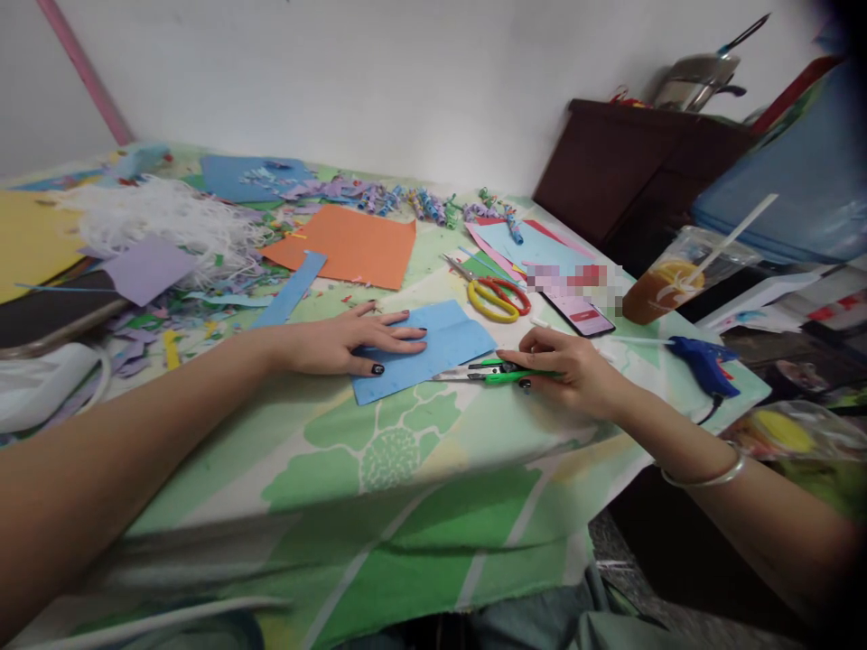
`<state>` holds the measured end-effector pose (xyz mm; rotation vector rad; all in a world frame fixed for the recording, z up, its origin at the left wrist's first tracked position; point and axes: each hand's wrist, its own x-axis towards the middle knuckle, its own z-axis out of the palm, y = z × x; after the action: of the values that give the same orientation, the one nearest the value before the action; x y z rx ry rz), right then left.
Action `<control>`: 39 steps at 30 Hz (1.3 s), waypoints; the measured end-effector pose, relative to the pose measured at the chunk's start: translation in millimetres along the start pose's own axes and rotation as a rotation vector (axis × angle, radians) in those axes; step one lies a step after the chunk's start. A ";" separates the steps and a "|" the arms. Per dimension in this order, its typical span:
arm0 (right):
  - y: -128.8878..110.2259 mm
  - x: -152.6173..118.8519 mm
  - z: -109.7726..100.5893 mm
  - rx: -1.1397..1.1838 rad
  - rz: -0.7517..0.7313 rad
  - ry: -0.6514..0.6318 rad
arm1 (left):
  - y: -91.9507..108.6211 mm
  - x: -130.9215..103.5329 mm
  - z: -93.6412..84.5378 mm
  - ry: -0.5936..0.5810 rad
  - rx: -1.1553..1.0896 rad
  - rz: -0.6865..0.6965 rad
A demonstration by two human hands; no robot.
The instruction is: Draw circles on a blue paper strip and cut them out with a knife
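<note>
My left hand (pixel 352 343) lies flat with fingers spread, pressing on a folded-looking sheet of blue paper (pixel 453 338) on the table. In my right hand (pixel 569 370) is a green utility knife (pixel 508 373), pinched between thumb and fingers. Its silver blade end points left and rests along the near right edge of the blue paper. Just beyond the paper lie scissors (pixel 498 298) with red and yellow handles. A narrow blue paper strip (pixel 293 287) reaches back from beside my left hand.
Behind are an orange sheet (pixel 358 244), shredded white paper (pixel 169 226) and small rolled paper pieces (pixel 433 208). To the right stand a phone (pixel 579 307), a drink cup (pixel 667 275) and a blue glue gun (pixel 704 364). A patterned green cloth (pixel 406 506) covers the table.
</note>
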<state>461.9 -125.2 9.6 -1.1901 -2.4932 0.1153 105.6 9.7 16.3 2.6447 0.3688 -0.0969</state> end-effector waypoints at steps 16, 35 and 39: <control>-10.5 11.3 5.0 0.041 0.000 -0.017 | -3.5 3.0 1.8 0.021 -0.013 0.010; -22.9 22.5 8.5 0.024 -0.022 -0.043 | -0.5 3.4 3.4 0.038 0.006 0.009; -25.7 25.4 10.6 0.030 -0.022 -0.057 | -1.3 3.3 4.1 0.042 0.011 0.017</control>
<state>424.6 -121.3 13.3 -1.1624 -2.5445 0.1822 108.4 9.7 11.6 2.6638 0.3611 -0.0380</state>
